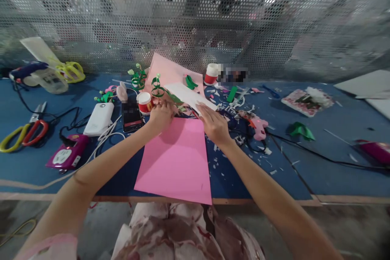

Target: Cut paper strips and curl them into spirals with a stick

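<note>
- My left grip [162,114] touches the top edge of the pink sheet [176,158], fingers curled; whether it's closed on anything, I can't tell
- My right grip [215,125] is open, fingers flat on the white paper [187,95]
- The pink sheet lies on the desk [122,172], nearer me than both grips

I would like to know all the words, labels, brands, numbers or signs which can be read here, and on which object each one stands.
No text is readable here.
Phone screen: writing too small and blurred.
Front jar, by the left hand: label marks too blurred.
Rear jar: no legible text.
White device: dark mark too small.
Magenta device: markings too blurred.
</note>
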Demonstrator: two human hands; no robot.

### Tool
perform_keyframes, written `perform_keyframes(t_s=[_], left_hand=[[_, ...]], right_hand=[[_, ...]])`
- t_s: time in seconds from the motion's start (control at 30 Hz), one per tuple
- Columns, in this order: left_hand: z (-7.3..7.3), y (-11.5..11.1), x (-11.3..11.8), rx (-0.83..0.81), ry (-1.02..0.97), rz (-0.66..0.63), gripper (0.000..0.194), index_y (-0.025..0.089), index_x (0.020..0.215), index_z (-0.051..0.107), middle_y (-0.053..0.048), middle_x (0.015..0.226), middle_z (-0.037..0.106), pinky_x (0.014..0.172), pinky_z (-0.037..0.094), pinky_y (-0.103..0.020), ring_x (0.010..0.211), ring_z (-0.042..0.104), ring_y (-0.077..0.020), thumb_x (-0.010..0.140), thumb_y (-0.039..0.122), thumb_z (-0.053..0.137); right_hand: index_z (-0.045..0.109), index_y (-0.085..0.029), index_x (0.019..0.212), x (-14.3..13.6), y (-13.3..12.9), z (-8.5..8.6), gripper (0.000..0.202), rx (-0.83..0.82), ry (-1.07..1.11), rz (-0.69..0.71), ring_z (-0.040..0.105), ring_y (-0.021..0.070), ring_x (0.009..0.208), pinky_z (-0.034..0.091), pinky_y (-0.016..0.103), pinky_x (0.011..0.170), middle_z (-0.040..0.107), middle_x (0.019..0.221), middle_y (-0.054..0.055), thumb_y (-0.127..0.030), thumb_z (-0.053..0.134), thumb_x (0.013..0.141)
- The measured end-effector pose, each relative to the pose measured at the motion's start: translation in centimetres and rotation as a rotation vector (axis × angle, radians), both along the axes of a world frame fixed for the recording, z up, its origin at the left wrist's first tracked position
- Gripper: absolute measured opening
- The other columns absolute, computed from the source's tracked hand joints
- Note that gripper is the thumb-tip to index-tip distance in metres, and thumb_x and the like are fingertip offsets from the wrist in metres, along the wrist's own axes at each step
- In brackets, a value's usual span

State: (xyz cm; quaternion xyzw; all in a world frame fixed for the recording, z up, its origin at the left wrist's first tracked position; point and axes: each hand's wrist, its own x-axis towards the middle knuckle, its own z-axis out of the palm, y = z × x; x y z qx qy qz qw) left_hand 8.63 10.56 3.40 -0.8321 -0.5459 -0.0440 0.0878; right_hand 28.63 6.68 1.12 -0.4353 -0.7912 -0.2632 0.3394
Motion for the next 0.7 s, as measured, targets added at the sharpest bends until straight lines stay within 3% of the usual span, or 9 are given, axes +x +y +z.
perform_keyframes(t_s=[0.23, 0.43, 0.53, 0.7], left_hand=[[-0.5, 0.8, 2.1, -0.078, 0.033, 0.132, 0.053, 0.005, 0.131, 0.03, -0.024, 0.13, 0.041, 0.074, 0.05, -0.034, 0.107, 0.052, -0.0293, 0.087, 0.034, 0.034], [-0.6, 0.8, 2.2, 0.01, 0.146, -0.004, 0.047, 0.002, 0.129, 0.033, -0.026, 0.121, 0.049, 0.074, 0.05, -0.033, 0.104, 0.055, -0.0265, 0.082, 0.004, 0.029], [-0.3, 0.9, 1.8, 0.037, 0.177, -0.08, 0.045, -0.001, 0.123, 0.038, -0.025, 0.11, 0.056, 0.072, 0.049, -0.032, 0.099, 0.058, -0.0252, 0.079, -0.002, 0.026], [1.1, 0.2, 0.7, 0.039, 0.181, -0.147, 0.041, 0.005, 0.112, 0.048, -0.019, 0.098, 0.06, 0.065, 0.049, -0.029, 0.09, 0.061, -0.0233, 0.079, -0.003, 0.024]], right_hand=[[0.057, -0.009, 0.113, -0.5, 0.0, -0.7, 0.031, 0.033, 0.075, -0.027, 0.061, 0.0168, 0.1, 0.05, 0.027, 0.085, 0.064, 0.109, 0.011, -0.018, 0.04, 0.089], [0.056, -0.012, 0.115, -0.3, -0.1, -0.9, 0.034, -0.07, 0.189, -0.052, 0.059, 0.0189, 0.104, 0.048, 0.032, 0.088, 0.063, 0.111, 0.011, -0.02, 0.037, 0.089], [0.056, -0.015, 0.116, 0.0, -0.1, -0.8, 0.035, -0.088, 0.243, -0.093, 0.059, 0.0193, 0.103, 0.048, 0.033, 0.088, 0.063, 0.111, 0.01, -0.022, 0.035, 0.089], [0.054, -0.014, 0.117, 0.5, -0.1, -0.5, 0.036, -0.079, 0.301, -0.072, 0.059, 0.0202, 0.102, 0.048, 0.035, 0.088, 0.063, 0.11, 0.011, -0.023, 0.033, 0.089]])
